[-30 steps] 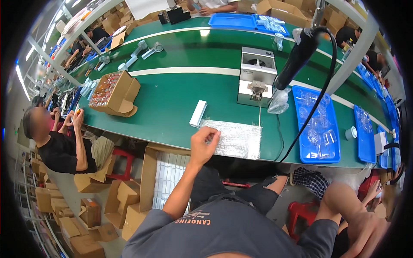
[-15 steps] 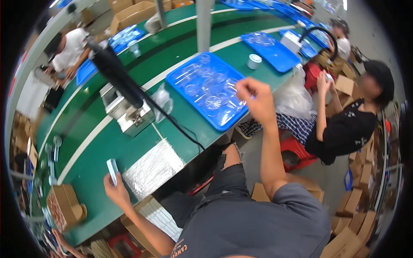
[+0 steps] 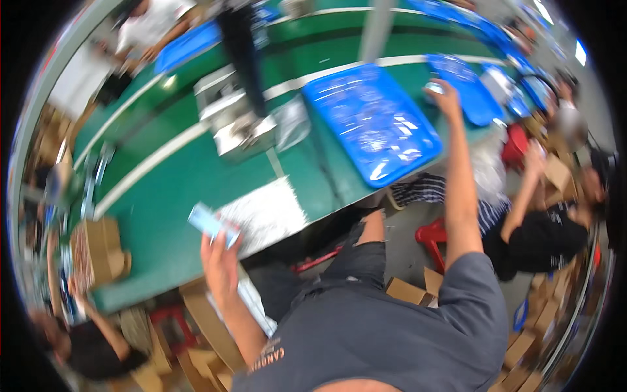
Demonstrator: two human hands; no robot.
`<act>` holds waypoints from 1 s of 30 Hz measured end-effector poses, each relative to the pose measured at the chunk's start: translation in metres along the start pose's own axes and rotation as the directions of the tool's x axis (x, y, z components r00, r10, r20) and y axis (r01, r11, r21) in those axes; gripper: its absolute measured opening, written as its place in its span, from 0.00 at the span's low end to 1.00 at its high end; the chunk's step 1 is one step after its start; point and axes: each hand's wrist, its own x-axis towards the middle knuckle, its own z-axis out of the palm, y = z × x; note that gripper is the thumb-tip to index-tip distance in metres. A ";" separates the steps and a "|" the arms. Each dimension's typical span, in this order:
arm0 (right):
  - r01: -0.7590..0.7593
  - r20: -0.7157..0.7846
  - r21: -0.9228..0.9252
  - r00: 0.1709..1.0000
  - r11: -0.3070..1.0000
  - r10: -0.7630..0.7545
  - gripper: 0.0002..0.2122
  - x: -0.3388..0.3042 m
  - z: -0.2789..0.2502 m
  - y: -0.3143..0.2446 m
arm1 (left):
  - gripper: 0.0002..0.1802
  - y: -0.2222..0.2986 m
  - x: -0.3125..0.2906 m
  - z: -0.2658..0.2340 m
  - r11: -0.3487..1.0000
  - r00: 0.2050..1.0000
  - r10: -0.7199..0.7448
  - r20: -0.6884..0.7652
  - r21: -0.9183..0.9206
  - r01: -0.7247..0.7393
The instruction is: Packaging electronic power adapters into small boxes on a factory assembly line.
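My left hand is closed round a slim light-blue plastic piece, held above the green table near a silvery foil-like sheet. My right arm stretches out past a blue tray that bears several clear round plastic parts. At its far right side, my right hand has its fingers on a small white round tub. The hand partly covers the tub, and motion blurs both.
A metal box-like device stands on the table beside a clear plastic bag. Another blue tray lies beyond my right hand. An open carton sits at the left. A co-worker in black sits at the right.
My right hand has reached outward from above the blue tray and closed on the white tub. My left hand has turned the light-blue piece, showing its broader side. The view has shifted.
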 end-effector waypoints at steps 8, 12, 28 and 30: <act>0.252 -0.156 0.841 0.961 0.479 -0.230 0.23 -0.147 -0.032 -0.188 | 0.18 0.003 0.020 0.038 0.968 0.999 -0.046 -0.016 -0.248 0.040; 0.224 0.030 0.944 0.672 0.242 -0.740 0.25 -0.252 -0.010 -0.276 | 0.17 -0.005 0.032 0.050 0.965 0.998 -0.020 -0.065 -0.261 0.003; -0.133 0.299 0.815 0.930 0.564 -0.212 0.04 -0.304 0.129 -0.354 | 0.25 -0.011 0.061 0.086 0.966 0.972 0.236 -0.001 -0.108 -0.235; -0.128 0.295 0.804 0.934 0.581 -0.201 0.04 -0.305 0.133 -0.352 | 0.26 -0.013 0.063 0.090 0.963 0.969 0.248 0.003 -0.110 -0.246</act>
